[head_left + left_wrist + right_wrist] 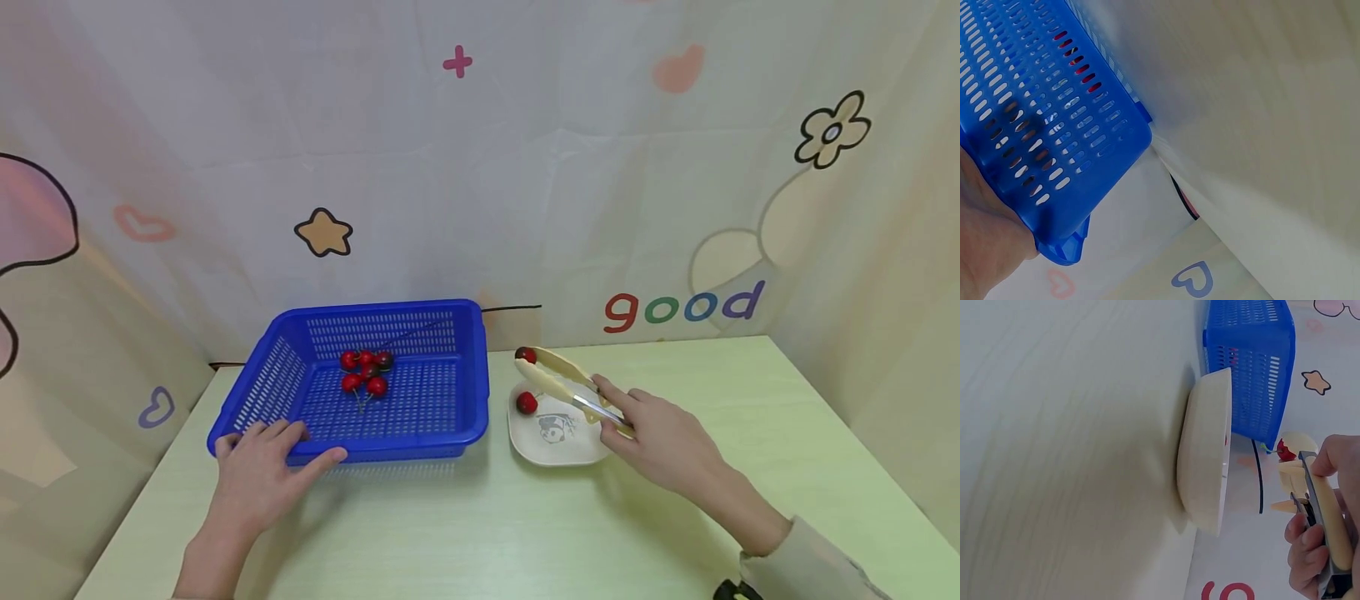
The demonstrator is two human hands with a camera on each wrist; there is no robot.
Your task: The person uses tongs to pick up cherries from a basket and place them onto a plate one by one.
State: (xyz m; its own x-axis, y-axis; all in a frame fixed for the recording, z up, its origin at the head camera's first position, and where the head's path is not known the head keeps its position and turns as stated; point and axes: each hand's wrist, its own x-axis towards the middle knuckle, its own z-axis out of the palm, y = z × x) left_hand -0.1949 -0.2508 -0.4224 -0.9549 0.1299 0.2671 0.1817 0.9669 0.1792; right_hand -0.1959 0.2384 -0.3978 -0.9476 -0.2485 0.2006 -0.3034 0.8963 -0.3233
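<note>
My left hand (pixel 258 477) grips the front left rim of a blue plastic basket (pixel 472 367), fingers over the edge and thumb along the outside. Several red cherries (pixel 377 387), some with stems, lie inside the basket. My right hand (pixel 667 442) holds cream-tipped metal tongs (pixel 551 383) above a small white dish (pixel 536 450) with a panda print. Between the tong tips is a dark red cherry (pixel 526 355), also visible in the right wrist view with its green stem. Another cherry (pixel 527 403) sits on the dish's left side.
The pale green table (pixel 420 533) carries the basket on the left and the dish to its right. A printed curtain (pixel 525 183) hangs right behind them. A dark object (pixel 737 590) shows by the right sleeve at the bottom edge.
</note>
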